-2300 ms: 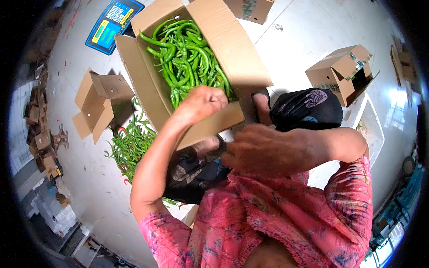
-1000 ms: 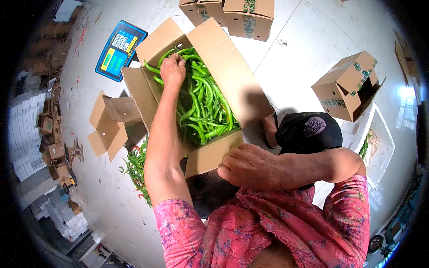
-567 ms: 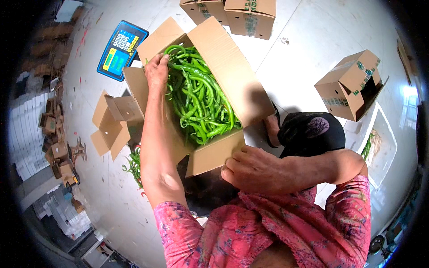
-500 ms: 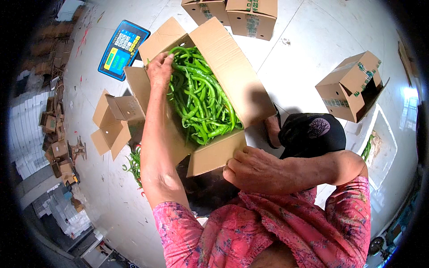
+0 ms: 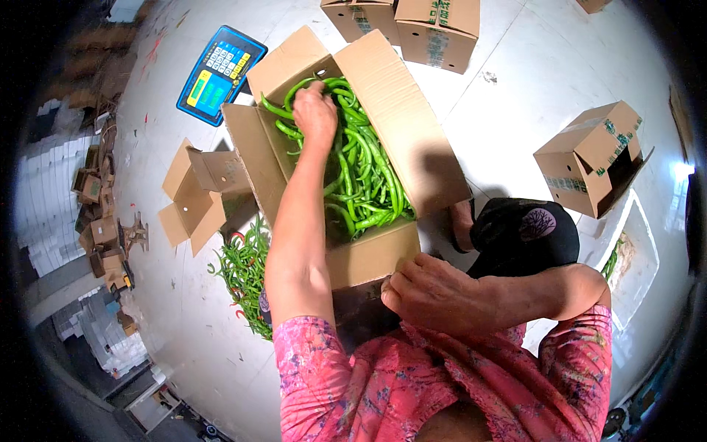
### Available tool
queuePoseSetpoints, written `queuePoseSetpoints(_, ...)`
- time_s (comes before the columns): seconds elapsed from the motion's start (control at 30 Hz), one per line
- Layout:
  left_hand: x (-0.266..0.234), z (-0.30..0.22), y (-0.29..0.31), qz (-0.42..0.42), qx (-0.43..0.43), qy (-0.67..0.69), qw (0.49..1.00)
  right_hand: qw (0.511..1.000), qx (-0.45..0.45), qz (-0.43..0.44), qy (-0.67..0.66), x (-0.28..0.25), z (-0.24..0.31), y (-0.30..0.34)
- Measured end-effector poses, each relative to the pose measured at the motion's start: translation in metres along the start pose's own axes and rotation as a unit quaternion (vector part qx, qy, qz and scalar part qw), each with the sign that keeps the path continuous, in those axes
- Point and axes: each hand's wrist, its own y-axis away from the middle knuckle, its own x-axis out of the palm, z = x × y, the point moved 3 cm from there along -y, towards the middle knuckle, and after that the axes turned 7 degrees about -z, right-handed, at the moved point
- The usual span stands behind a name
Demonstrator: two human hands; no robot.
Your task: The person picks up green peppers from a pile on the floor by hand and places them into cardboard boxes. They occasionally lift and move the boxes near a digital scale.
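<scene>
An open cardboard box (image 5: 409, 144) stands tilted in front of me, filled with long green chili peppers (image 5: 368, 166). My left hand (image 5: 317, 114) reaches into its far left part, fingers bent down around some of the peppers; the fingertips are partly hidden. Several peppers stick out to the left of that hand, toward the box's inner wall. Low at the near end, my right hand (image 5: 431, 287) is closed at the edge of the near flap (image 5: 368, 254), its thumb and fingertips against the cardboard.
A blue-framed scale display (image 5: 219, 76) stands beyond the box's left. An open small carton (image 5: 202, 191) and a pepper pile (image 5: 247, 272) lie left. Taped cartons (image 5: 438, 33) stand at the far side, another carton (image 5: 593, 158) at right, near a white foam box (image 5: 637, 258). My dark-clad knee (image 5: 526, 232) is beside the box.
My left hand has moved from the box's left side inward over the peppers. The view has shifted, showing more of the pile at left. The right hand stays at the near flap.
</scene>
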Motion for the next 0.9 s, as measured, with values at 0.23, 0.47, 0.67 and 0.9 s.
queuePoseSetpoints(0.23, -0.037, 0.072, 0.004, -0.141, -0.257, 0.226, 0.929, 0.991, -0.049, -0.088, 0.086, 0.009, 0.008, 0.014)
queuePoseSetpoints(0.47, -0.016, 0.083, 0.0, -0.004, -0.419, 0.381, 0.824, 0.987, -0.039, -0.109, 0.11, 0.004, 0.009, 0.02)
queuePoseSetpoints(0.67, -0.052, 0.072, -0.019, 0.028, -0.281, 0.479, 0.831, 0.982, -0.012, -0.156, 0.104, 0.007, 0.008, 0.022)
queuePoseSetpoints(0.9, -0.12, 0.036, -0.029, 0.099, -0.156, 0.322, 0.928, 0.969, -0.017, -0.222, 0.105, 0.011, 0.01, 0.025)
